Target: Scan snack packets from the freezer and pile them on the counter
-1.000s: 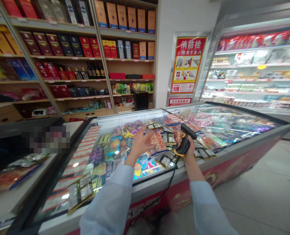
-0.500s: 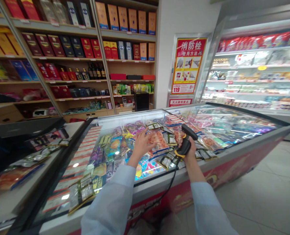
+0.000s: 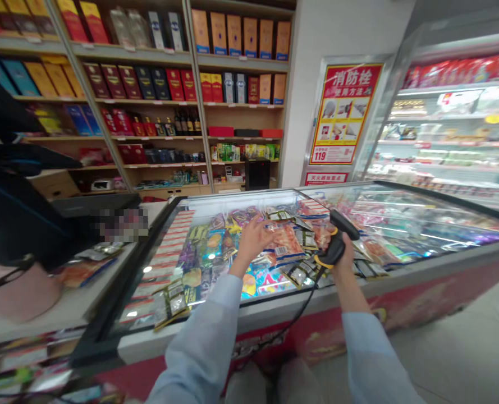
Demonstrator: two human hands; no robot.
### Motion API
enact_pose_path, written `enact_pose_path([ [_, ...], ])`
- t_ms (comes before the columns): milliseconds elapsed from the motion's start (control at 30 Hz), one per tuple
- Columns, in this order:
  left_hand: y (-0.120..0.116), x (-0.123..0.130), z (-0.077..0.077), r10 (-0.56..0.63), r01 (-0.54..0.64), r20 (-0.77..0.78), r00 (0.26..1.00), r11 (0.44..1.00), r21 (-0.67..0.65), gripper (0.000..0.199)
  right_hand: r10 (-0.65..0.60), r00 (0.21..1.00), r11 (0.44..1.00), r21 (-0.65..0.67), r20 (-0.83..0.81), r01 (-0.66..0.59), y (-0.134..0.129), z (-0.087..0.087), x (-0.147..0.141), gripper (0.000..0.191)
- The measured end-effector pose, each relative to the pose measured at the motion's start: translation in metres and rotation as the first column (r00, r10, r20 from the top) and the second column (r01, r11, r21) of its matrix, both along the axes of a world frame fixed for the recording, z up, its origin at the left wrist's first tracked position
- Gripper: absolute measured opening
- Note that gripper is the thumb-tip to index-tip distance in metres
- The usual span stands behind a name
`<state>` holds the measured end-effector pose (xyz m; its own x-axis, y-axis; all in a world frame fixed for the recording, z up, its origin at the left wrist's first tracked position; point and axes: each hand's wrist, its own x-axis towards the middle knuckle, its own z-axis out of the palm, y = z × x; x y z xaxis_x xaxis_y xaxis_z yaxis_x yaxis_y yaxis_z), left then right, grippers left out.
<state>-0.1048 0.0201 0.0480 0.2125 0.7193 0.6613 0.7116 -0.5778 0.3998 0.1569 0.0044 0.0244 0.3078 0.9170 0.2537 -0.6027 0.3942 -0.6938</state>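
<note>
My left hand [image 3: 253, 242] was open above the chest freezer [image 3: 421, 264], its fingers spread and slightly curved. Its fingertips [image 3: 268, 230] were at the edge of a clear packet of orange snacks [image 3: 288, 244], though I could not tell whether they touched it. The packet lay at twelve o'clock between my hands, over a heap of colourful snack sachets [image 3: 207, 247]. My right hand [image 3: 345, 257] was wrapped around the grip of a black-and-yellow barcode scanner [image 3: 337, 242], whose head tilted toward one o'clock, just beside the packet. A black cord [image 3: 300, 306] dropped from the scanner across the freezer's front edge. Light-blue sleeves [image 3: 202, 342] covered both my forearms. A dark, blurred shape [image 3: 9, 213] blocked part of my view at ten o'clock, above a tabletop [image 3: 68, 303] at nine o'clock that held more packets [image 3: 83, 273]. Wooden shelves [image 3: 160, 104] of boxed liquor and bottles rose at eleven o'clock. A red-and-yellow fire hydrant poster [image 3: 346, 114] hung at one o'clock, and a lit refrigerated display [image 3: 455, 132] stood at two o'clock.
</note>
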Motion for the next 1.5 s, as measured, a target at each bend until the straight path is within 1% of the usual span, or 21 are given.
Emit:
enact_pose_path([
  [133,-0.028,-0.039,0.032,0.036,-0.045,0.111,0.993,0.996,0.08,0.042,0.058,0.998,0.997,0.056,0.022,-0.059,-0.012,0.027,-0.018,0.043],
  [233,-0.053,-0.08,0.053,0.089,-0.107,0.163,0.983,0.989,0.106,0.043,0.114,0.993,0.991,0.064,0.041,-0.116,-0.023,0.046,-0.05,0.042],
  [300,-0.067,-0.111,0.06,0.131,-0.153,0.178,0.975,0.981,0.119,0.043,0.181,0.982,0.981,0.055,0.059,-0.184,-0.029,0.054,-0.08,0.041],
  [400,-0.083,-0.158,0.062,0.21,-0.235,0.188,0.959,0.965,0.119,0.043,0.318,0.945,0.946,0.037,0.074,-0.322,-0.035,0.059,-0.128,0.04],
  [467,-0.091,-0.185,0.059,0.267,-0.29,0.19,0.945,0.952,0.102,0.043,0.39,0.917,0.919,0.024,0.084,-0.393,-0.036,0.058,-0.16,0.04],
  [533,-0.097,-0.207,0.052,0.313,-0.33,0.179,0.933,0.941,0.076,0.043,0.422,0.901,0.905,0.007,0.098,-0.425,-0.033,0.055,-0.19,0.039],
  [633,-0.1,-0.226,0.035,0.351,-0.359,0.148,0.924,0.933,0.029,0.043,0.438,0.892,0.899,-0.038,0.109,-0.437,-0.027,0.046,-0.229,0.034],
  [733,-0.092,-0.237,0.012,0.376,-0.377,0.117,0.919,0.926,-0.011,0.043,0.495,0.86,0.869,-0.085,0.125,-0.487,-0.017,0.035,-0.262,0.033],
  [800,-0.08,-0.245,-0.004,0.382,-0.382,0.091,0.919,0.924,-0.027,0.042,0.536,0.832,0.844,-0.107,0.143,-0.525,-0.008,0.026,-0.279,0.034],
  [867,-0.064,-0.257,-0.015,0.428,-0.427,0.08,0.9,0.904,-0.025,0.04,0.567,0.809,0.823,-0.126,0.154,-0.553,0.002,0.015,-0.292,0.035],
  [933,-0.048,-0.273,-0.023,0.549,-0.552,0.102,0.83,0.834,0.0,0.038,0.593,0.792,0.804,-0.157,0.142,-0.574,0.014,0.003,-0.303,0.036],
  [1000,-0.033,-0.293,-0.028,0.701,-0.709,0.144,0.698,0.705,0.008,0.037,0.616,0.782,0.782,-0.207,0.102,-0.589,0.024,-0.011,-0.311,0.035],
  [1067,-0.021,-0.314,-0.032,0.819,-0.828,0.166,0.549,0.561,-0.029,0.04,0.628,0.776,0.76,-0.258,0.054,-0.597,0.03,-0.023,-0.318,0.032],
  [1133,-0.013,-0.332,-0.037,0.893,-0.895,0.159,0.42,0.437,-0.093,0.045,0.641,0.767,0.742,-0.278,0.028,-0.61,0.034,-0.033,-0.323,0.03],
  [1167,-0.01,-0.339,-0.039,0.914,-0.909,0.147,0.379,0.397,-0.124,0.048,0.647,0.762,0.737,-0.279,0.025,-0.616,0.034,-0.036,-0.325,0.029],
  [1200,-0.007,-0.345,-0.042,0.924,-0.913,0.133,0.357,0.376,-0.156,0.05,0.654,0.756,0.732,-0.278,0.027,-0.622,0.034,-0.037,-0.326,0.028],
  [1233,-0.005,-0.35,-0.043,0.926,-0.907,0.119,0.357,0.375,-0.192,0.05,0.659,0.752,0.728,-0.277,0.029,-0.627,0.034,-0.038,-0.327,0.027],
  [1267,-0.002,-0.353,-0.045,0.921,-0.892,0.107,0.375,0.39,-0.23,0.05,0.662,0.749,0.725,-0.28,0.03,-0.63,0.034,-0.038,-0.327,0.027],
  [1367,0.005,-0.357,-0.047,0.889,-0.828,0.108,0.445,0.454,-0.329,0.047,0.664,0.747,0.719,-0.295,0.024,-0.629,0.033,-0.036,-0.326,0.027],
  [1433,0.01,-0.359,-0.048,0.882,-0.807,0.156,0.444,0.469,-0.358,0.045,0.662,0.75,0.718,-0.302,0.016,-0.627,0.032,-0.035,-0.326,0.027],
  [1500,0.012,-0.361,-0.048,0.883,-0.794,0.234,0.408,0.469,-0.386,0.043,0.66,0.751,0.717,-0.304,0.007,-0.627,0.032,-0.035,-0.325,0.026],
])
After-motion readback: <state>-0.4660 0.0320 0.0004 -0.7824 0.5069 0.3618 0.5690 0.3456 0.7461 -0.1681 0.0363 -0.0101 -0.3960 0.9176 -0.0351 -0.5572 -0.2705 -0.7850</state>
